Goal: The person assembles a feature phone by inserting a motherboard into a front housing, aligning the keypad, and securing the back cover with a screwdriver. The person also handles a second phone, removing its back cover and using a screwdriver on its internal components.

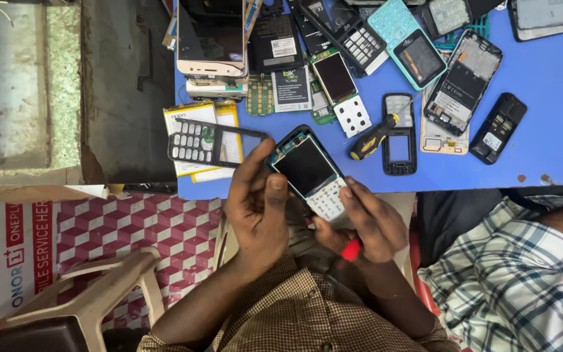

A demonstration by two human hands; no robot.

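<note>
Right at the near edge of the blue table (555, 98), both hands hold an opened keypad phone (309, 175) with its front cover off, the dark screen and white keypad membrane showing. The left hand (259, 208) grips the phone's upper left side, thumb laid along the edge of the screen and fingers curled behind the top corner. The right hand (373, 221) supports the lower end near the keypad with its fingertips, and a red-handled tool (348, 250) is tucked in its palm, only the red end showing. The phone is tilted, its top pointing up and to the left, held just above the table edge over the person's lap. Just left of it on the table lies a black keypad front cover (213, 143), resting across a yellow-and-white battery (193, 117). To the right, a screwdriver with a black and yellow handle (376, 137) lies beside a small black phone frame (399, 133). Farther back the table carries a gold smartphone (211, 39), a teal keypad phone (406, 40), loose batteries, circuit boards and more opened handsets. A second person's checked sleeve (509, 261) shows at the lower right, and a beige plastic chair (99, 293) stands at the lower left.
</note>
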